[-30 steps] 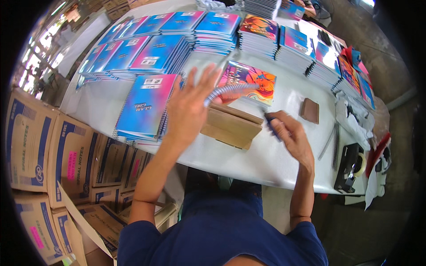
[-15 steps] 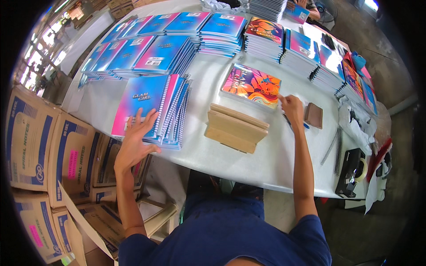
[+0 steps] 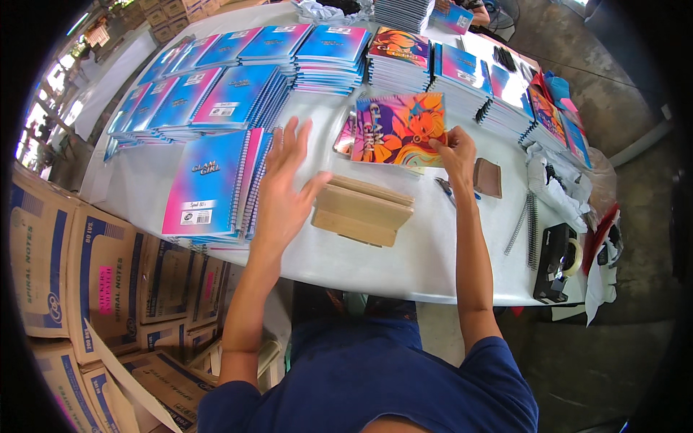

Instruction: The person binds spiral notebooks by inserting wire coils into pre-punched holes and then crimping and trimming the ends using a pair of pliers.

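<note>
My left hand [image 3: 283, 186] hovers open, fingers spread, above the white table [image 3: 361, 263], between a stack of blue-pink spiral notebooks [image 3: 209, 184] and a small pile of tan cardboard sheets [image 3: 361, 209]. It holds nothing. My right hand [image 3: 456, 150] pinches the right edge of an orange-and-purple floral notebook cover [image 3: 398, 130] that lies on a low pile in front of me. A pen [image 3: 449, 189] lies just below that hand.
Rows of stacked blue and colourful notebooks [image 3: 317, 50] fill the far table. A brown wallet [image 3: 488, 177], loose spiral wires [image 3: 525, 227] and a tape dispenser [image 3: 557, 260] sit at the right. Printed cardboard cartons [image 3: 79, 281] stand on the floor at left.
My left hand has left the blue-pink notebook stack and swung right, rising over the table by the cardboard pile. My right hand has moved up onto the floral cover's right edge.
</note>
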Available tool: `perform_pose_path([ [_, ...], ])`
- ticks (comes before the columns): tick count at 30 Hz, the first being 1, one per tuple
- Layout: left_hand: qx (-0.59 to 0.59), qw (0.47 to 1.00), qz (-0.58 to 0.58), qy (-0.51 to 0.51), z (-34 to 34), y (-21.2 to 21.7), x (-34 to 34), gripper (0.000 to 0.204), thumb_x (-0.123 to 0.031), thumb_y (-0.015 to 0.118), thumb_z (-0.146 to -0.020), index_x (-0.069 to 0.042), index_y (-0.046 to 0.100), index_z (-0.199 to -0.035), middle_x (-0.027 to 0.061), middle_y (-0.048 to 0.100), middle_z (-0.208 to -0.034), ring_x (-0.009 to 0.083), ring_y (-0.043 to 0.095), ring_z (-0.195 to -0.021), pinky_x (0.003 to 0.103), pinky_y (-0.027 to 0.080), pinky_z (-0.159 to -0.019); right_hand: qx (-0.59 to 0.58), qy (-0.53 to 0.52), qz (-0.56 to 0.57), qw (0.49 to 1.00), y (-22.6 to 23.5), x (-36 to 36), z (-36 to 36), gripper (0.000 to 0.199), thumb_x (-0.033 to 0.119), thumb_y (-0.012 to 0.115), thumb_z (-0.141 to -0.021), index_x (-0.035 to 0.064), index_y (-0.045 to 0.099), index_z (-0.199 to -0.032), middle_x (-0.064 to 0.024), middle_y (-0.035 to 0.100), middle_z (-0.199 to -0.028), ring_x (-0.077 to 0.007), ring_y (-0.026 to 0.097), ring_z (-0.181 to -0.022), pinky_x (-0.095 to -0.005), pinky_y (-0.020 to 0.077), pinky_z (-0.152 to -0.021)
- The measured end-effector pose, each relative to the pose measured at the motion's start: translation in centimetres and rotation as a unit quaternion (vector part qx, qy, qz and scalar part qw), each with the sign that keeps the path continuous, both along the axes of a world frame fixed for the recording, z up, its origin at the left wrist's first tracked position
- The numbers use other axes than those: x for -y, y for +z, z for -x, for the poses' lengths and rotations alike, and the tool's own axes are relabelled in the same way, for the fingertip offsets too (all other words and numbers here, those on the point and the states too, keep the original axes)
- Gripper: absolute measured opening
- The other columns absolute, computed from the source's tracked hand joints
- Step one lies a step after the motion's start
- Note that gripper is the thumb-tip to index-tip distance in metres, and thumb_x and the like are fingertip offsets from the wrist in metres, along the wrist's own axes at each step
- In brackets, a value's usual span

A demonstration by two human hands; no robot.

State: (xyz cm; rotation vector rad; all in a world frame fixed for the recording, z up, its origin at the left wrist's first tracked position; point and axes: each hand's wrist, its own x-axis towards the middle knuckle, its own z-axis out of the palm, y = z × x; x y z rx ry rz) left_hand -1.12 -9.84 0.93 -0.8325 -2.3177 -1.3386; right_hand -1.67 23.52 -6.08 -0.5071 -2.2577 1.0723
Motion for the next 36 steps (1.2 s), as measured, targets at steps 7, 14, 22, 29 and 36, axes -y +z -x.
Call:
perform_pose_path([
  [7,0.232,0.913,-0.212,-0.259,5.2,0.7,-2.7,0.061,-0.02,0.062,-0.092,0.003,0.036,-0.142,0.0166,0.033,-0.151,0.0228,0.034,-0.137,0.035,0.028,-0.112,-0.268,0.11,0.272,0.918,5.1,8.9,-9.7,0.021,-0.002,0.072,-0.081,0.0,0.06,-0.097,-0.006,0.068,-0.088,-0.0107,0.062,-0.081,-0.0262,0.0514,-0.073],
  [14,0.216,0.885,-0.162,-0.38,4.0,0.9,-1.2,0.061,-0.036,0.059,-0.091,0.007,0.047,-0.132,0.0159,0.045,-0.143,0.0331,0.041,-0.133,0.042,0.031,-0.111,-0.204,0.154,0.217,0.942,0.3,8.6,-13.1,0.027,-0.005,0.071,-0.08,-0.0034,0.06,-0.105,-0.0069,0.063,-0.103,-0.0132,0.061,-0.093,-0.0287,0.0515,-0.082],
  [22,0.254,0.9,-0.112,-0.337,3.8,-2.1,-0.3,0.061,-0.027,0.065,-0.089,-0.001,0.043,-0.139,0.0154,0.041,-0.146,0.027,0.034,-0.138,0.037,0.031,-0.109,-0.096,0.171,0.169,0.966,-1.7,8.9,-13.4,0.034,0.0,0.073,-0.08,-0.0015,0.057,-0.109,-0.0077,0.061,-0.1,-0.0159,0.06,-0.097,-0.0294,0.0491,-0.086],
  [29,0.268,0.904,-0.26,-0.207,2.2,-8.8,-2.3,0.118,-0.047,0.084,-0.065,-0.01,0.014,-0.152,0.0132,0.024,-0.154,0.0286,0.022,-0.142,0.038,0.02,-0.113,-0.086,0.185,0.163,0.965,-4.4,11.9,-12.5,0.067,0.008,0.078,-0.077,0.002,0.04,-0.132,-0.0132,0.05,-0.126,-0.0229,0.052,-0.115,-0.0344,0.0419,-0.098],
  [36,0.207,0.916,-0.309,-0.153,2.2,-9.3,-0.2,0.121,-0.053,0.079,-0.07,-0.009,0.003,-0.153,0.0192,0.019,-0.155,0.0308,0.015,-0.145,0.042,0.017,-0.115,-0.095,0.113,-0.077,0.986,-2.2,-0.3,-12.5,0.037,0.009,0.071,-0.08,0.0038,0.058,-0.114,-0.0113,0.061,-0.114,-0.0257,0.06,-0.104,-0.035,0.0462,-0.088],
])
